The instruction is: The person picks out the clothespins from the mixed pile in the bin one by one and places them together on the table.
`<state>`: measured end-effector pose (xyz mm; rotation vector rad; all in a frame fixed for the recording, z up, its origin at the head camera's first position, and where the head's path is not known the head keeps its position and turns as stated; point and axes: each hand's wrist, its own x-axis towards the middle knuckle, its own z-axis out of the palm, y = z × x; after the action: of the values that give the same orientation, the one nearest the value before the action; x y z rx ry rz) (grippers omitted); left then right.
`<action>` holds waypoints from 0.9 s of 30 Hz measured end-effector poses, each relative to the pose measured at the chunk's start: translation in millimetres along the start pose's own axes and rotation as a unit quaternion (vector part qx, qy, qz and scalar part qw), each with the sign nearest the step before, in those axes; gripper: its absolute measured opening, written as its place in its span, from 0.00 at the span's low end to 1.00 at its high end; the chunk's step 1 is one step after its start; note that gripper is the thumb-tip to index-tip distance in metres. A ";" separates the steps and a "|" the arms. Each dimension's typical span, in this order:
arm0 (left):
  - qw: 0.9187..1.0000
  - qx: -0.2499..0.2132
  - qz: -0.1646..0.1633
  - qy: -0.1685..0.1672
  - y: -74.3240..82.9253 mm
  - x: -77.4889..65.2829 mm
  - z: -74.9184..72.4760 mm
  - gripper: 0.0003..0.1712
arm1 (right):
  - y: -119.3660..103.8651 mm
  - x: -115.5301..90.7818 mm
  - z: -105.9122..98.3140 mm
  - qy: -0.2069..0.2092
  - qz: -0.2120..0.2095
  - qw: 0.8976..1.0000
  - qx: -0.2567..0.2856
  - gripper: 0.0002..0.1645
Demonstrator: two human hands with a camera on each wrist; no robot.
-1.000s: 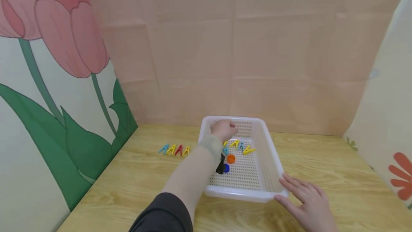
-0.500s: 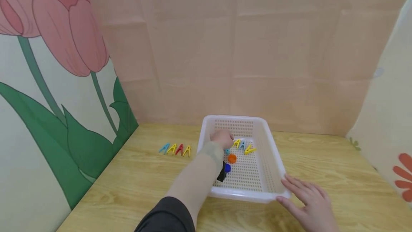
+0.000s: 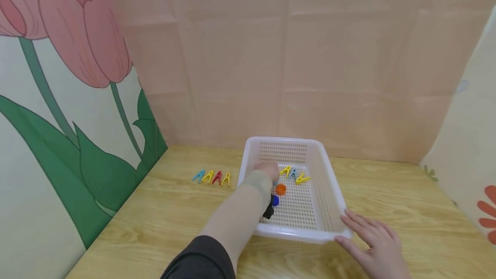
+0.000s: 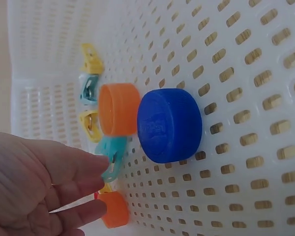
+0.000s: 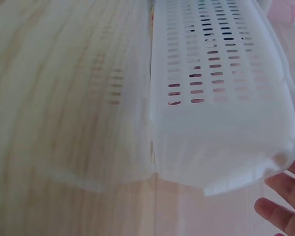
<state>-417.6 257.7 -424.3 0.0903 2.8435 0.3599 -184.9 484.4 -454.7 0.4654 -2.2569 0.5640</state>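
In the head view a white plastic basket (image 3: 300,235) with a perforated floor stands on the table. My left hand (image 3: 267,170) reaches down into its far left part. In the left wrist view, that hand's (image 4: 44,182) thumb and fingers extend beside a teal clothespin (image 4: 112,152) and an orange bottle cap (image 4: 114,209); no firm grip shows. A blue bottle cap (image 4: 169,125) and another orange cap (image 4: 119,109) lie nearer the camera. My right hand (image 3: 373,242) rests at the basket's near right corner, its fingers extended along the rim.
Left of the basket, a blue clothespin (image 3: 199,176), a red clothespin (image 3: 217,178) and two yellow ones lie in a row on the wooden table (image 3: 155,223). More clothespins, including a yellow one (image 3: 302,178), lie inside the basket. A beige sheet (image 3: 232,55) hangs behind.
My left hand has lowered from near the basket's far rim toward its floor, covering much of the teal clothespin in the head view. My right hand has stayed at the corner.
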 end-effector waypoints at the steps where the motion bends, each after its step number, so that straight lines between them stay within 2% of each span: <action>1: 1.000 0.011 0.002 -0.001 0.1 -0.8 -0.6 0.10 | 0.0 0.1 -0.2 0.000 -0.001 1.000 0.001 0.36; 6: 0.995 0.093 0.030 -0.004 -0.5 -10.5 -4.5 0.09 | -0.6 0.1 -0.7 -0.004 0.002 1.000 0.002 0.36; 11: 0.993 0.109 0.042 -0.006 -0.5 -16.2 -5.5 0.05 | -1.8 -0.4 -1.1 -0.010 0.010 1.000 0.002 0.35; 18: 0.997 0.075 0.028 0.016 1.0 -3.0 0.7 0.11 | -1.3 -1.7 -0.4 -0.017 0.016 1.000 0.002 0.35; 23: 0.994 0.108 0.029 -0.011 0.2 -10.1 -1.6 0.10 | -0.7 -1.5 -0.6 -0.014 0.012 1.000 0.002 0.35; 27: 0.998 0.060 -0.003 -0.028 0.4 -17.6 -4.9 0.09 | -0.7 -1.1 -1.0 -0.010 0.011 1.000 0.006 0.36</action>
<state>-402.0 255.3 -415.0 0.1131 2.8080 0.1817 -183.3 484.5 -454.7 0.4548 -2.2807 0.5856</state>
